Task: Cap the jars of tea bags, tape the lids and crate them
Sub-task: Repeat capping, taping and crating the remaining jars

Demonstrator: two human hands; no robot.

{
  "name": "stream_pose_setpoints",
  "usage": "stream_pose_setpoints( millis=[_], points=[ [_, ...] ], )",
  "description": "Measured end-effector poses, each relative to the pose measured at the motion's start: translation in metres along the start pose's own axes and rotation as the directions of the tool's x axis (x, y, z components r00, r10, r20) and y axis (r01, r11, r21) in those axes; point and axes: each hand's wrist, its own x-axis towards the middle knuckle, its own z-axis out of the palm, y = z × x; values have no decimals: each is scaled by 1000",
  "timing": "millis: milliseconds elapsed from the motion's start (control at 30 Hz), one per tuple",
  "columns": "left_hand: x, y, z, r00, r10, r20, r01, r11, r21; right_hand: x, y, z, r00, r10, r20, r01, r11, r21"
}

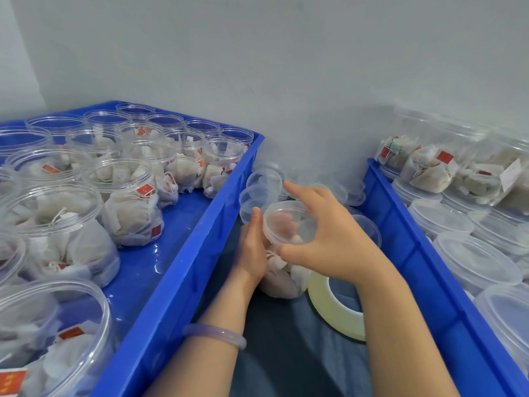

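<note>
**Capping step: lid going on jar**

Centre frame: left hand [253, 250] grips the jar [282, 277] of tea bags, fingers curled round its side. Right hand [329, 239] clamps the lid [289, 222] on the jar mouth, thumb and fingers round the rim. Can't tell if it's seated. Next probably needs a twist tight, then the tape roll [323, 299] touching the jar's lower right. Open jars wait in the left crate [183, 270], capped ones in the right crate [406, 239].

Clear glossy plastic jar [282, 277] and lid [289, 222]; glossy blue plastic crate [183, 270].
</note>
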Motion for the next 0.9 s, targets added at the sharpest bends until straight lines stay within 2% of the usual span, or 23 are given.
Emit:
stream_pose_setpoints(
  millis=[67,167,200,267,300,333,400,467,500,533,633,667,833,900],
  points=[
    [0,1,1,1000,25,-1,-25,1000,11,-1,4,-7,997,-63,35,59,991,122],
    [-2,1,2,1000,-10,9,9,1000,28,-2,4,-5,997,-79,-18,80,985,153],
    [-3,0,1,1000,-23,20,22,997,72,-1,3,-2,998,-42,-43,46,995,93],
    [-4,-1,-1,997,-35,65,25,987,158,2,-1,5,995,51,-86,-64,984,-164],
    [-3,0,-1,996,-41,76,31,991,133,4,-3,8,992,60,-115,-86,968,-236],
    [-3,1,-1,997,-32,69,26,996,89,5,-5,10,989,29,-146,-62,972,-225],
    [1,0,-2,999,1,42,-3,998,55,4,-8,9,982,-53,-180,52,999,-13],
    [1,0,0,999,-15,52,13,999,44,2,-6,-2,962,-74,-262,148,950,276],
    [1,-1,0,997,-38,64,35,998,43,1,-3,-7,948,-78,-308,180,930,321],
    [1,-1,0,997,-45,65,42,998,49,0,0,-11,948,-88,-304,181,939,293],
    [-2,2,2,998,-20,57,19,1000,21,-1,8,-4,995,-40,-90,54,986,160],
    [-2,3,2,999,2,50,-3,1000,13,-1,9,2,998,-37,-60,44,990,133],
    [-3,-1,0,992,121,25,-123,989,82,3,9,11,987,-109,-116,123,985,117],
    [-3,0,1,985,174,5,-174,980,101,4,8,11,989,-112,-94,124,983,132]
  ],
)
